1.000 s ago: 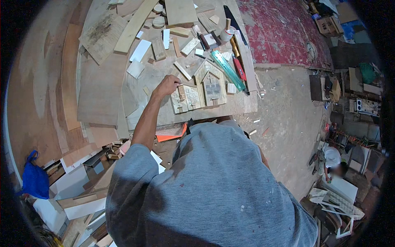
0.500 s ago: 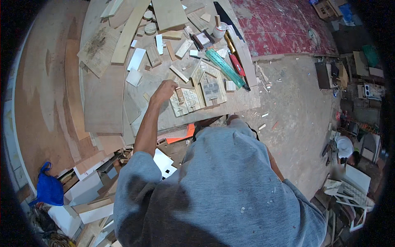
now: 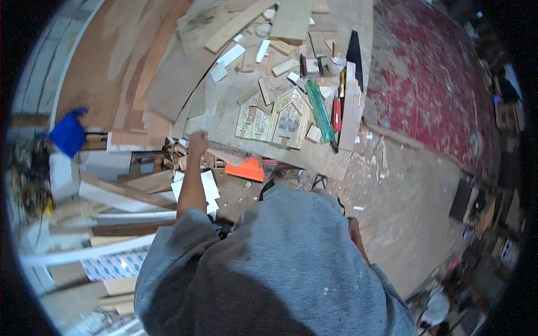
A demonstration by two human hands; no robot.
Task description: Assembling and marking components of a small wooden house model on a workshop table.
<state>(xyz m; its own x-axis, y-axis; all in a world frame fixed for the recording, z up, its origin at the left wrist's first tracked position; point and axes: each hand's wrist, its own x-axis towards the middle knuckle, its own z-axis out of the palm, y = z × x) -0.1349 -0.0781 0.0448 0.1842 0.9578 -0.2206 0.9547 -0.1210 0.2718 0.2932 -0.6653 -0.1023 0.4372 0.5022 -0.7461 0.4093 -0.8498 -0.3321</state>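
Note:
My left hand (image 3: 197,144) hangs over the front left edge of the workbench (image 3: 216,115). Its fingers are curled in; whatever they may hold is hidden. To its right on the bench lie two flat, house-shaped wooden pieces side by side, the left one (image 3: 245,130) and the right one (image 3: 303,124), both with small window-like parts. A loose wood strip (image 3: 264,91) rests just behind them. Beside my right hip, my right hand (image 3: 353,225) shows only in part past the grey shirt, and its fingers cannot be made out.
Right of the houses lie a green straight strip (image 3: 320,112), a red-handled tool (image 3: 336,115) and a black saw blade (image 3: 354,56). An orange saw-edged piece (image 3: 245,168) sits under the front edge. Boards and offcuts (image 3: 126,193) heap at the left, near a blue bag (image 3: 68,133).
My left hand has drawn back from the left house piece to the bench's front left edge. The view has turned left. The strip behind the houses lies at a different angle.

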